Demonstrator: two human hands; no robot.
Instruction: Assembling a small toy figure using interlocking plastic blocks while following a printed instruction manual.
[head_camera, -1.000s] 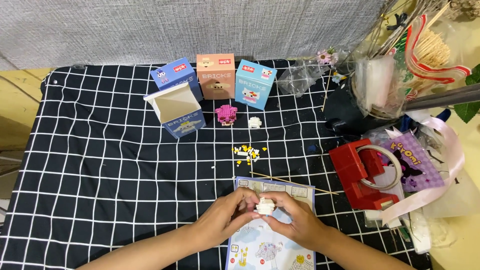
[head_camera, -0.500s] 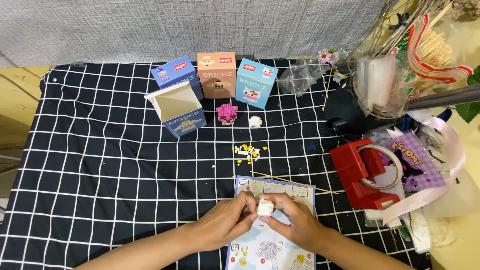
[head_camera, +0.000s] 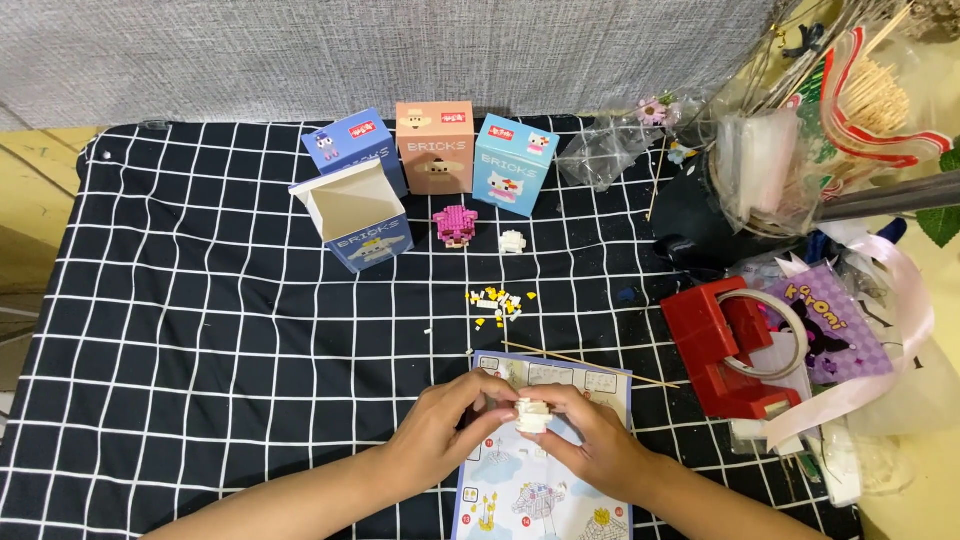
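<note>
Since a second ago my hands have barely shifted: my fingers have closed a little tighter round the small white brick build (head_camera: 532, 415), which stays low over the instruction sheet (head_camera: 545, 480) in the same spot, and nothing else on the counter (head_camera: 200, 330) has moved. My left hand (head_camera: 440, 435) is curled narrow, its fingertips pressing the white build from the left side. My right hand (head_camera: 590, 445) is also curled narrow and pinches the same build from the right and below, so both hands hold it together, just above the sheet. Going left to right across the black checked cloth farther back: an open blue box (head_camera: 355, 215) with its flap up, a closed blue box (head_camera: 352, 145) behind it, a salmon-coloured box (head_camera: 434, 147), a pink brick figure (head_camera: 455, 225) just in front of that, a light blue box (head_camera: 515, 165), and a small white brick piece (head_camera: 512, 241) in front of it. Loose yellow and white bricks (head_camera: 497, 303) lie scattered between those boxes and my hands. A thin wooden stick (head_camera: 590, 362) lies across the top of the sheet. Well to the right sits a red tape dispenser (head_camera: 730, 345).
</note>
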